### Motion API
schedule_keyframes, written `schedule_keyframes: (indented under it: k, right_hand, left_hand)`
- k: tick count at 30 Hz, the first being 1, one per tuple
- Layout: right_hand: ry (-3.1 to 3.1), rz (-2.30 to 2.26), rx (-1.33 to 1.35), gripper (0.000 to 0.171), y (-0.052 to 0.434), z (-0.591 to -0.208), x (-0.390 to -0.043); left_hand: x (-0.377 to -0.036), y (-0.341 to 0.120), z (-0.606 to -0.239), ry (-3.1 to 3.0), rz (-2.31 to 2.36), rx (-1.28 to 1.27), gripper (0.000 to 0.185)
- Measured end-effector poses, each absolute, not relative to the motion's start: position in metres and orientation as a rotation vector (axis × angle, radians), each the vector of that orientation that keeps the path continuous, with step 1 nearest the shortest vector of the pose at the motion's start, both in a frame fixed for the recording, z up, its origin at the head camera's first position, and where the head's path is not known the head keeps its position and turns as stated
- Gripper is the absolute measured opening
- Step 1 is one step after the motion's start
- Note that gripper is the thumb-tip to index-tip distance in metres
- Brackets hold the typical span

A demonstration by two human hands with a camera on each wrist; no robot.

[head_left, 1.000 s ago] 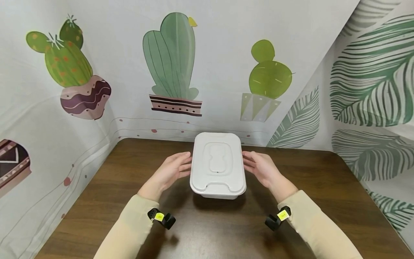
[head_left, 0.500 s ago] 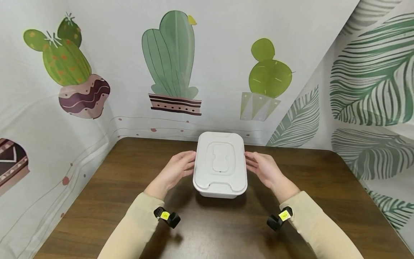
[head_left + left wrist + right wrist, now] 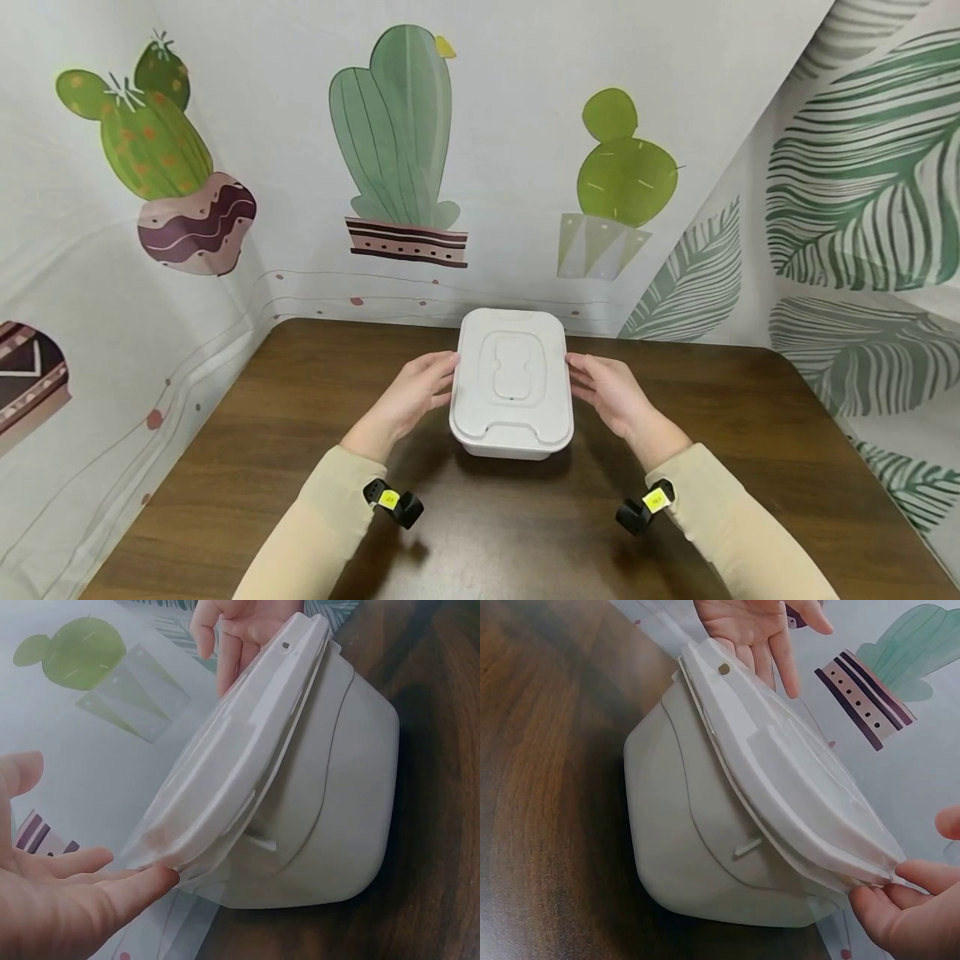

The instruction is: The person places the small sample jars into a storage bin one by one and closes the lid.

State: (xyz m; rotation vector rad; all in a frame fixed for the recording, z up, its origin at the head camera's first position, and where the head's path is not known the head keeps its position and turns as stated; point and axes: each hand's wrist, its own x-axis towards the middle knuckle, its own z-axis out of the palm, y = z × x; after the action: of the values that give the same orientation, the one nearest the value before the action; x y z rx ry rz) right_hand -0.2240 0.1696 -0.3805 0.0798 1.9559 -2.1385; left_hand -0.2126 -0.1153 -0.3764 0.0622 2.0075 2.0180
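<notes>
A white plastic storage box with a lid (image 3: 512,375) stands on the table between both hands in the head view. My left hand (image 3: 415,393) lies along its left side, its fingertips at the lid's edge. In the left wrist view that hand's fingers (image 3: 112,900) reach nearly straight under the lid rim, the thumb held apart. On the opposite side my right hand (image 3: 611,396) is at the rim; its fingers (image 3: 877,911) touch the lid's edge in the right wrist view. The lid (image 3: 780,765) covers the box, so its inside is hidden.
The box stands near the back of a dark brown wooden table (image 3: 517,533). A white cloth backdrop (image 3: 517,167) printed with cacti and leaves rises behind the table and along its sides. Each wrist wears a black strap (image 3: 405,508) with a small camera.
The box has shifted slightly to the right, and the left hand has moved right with it. Since half a second ago, box and hands have barely moved.
</notes>
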Motion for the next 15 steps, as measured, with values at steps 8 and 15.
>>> schedule_keyframes:
  k: [8, 15]
  right_hand:
    - [1.989, -2.102, 0.100, 0.049, 0.1688, -0.3844, -0.2247]
    - [2.006, -2.088, 0.106, 0.049, 0.1686, -0.3868, -0.2258]
  left_hand:
    - [-0.2128, -0.1137, -0.3773, 2.014, 2.002, 0.037, 0.060]
    - [-0.2134, -0.1139, -0.3776, 2.016, 1.977, 0.021, 0.060]
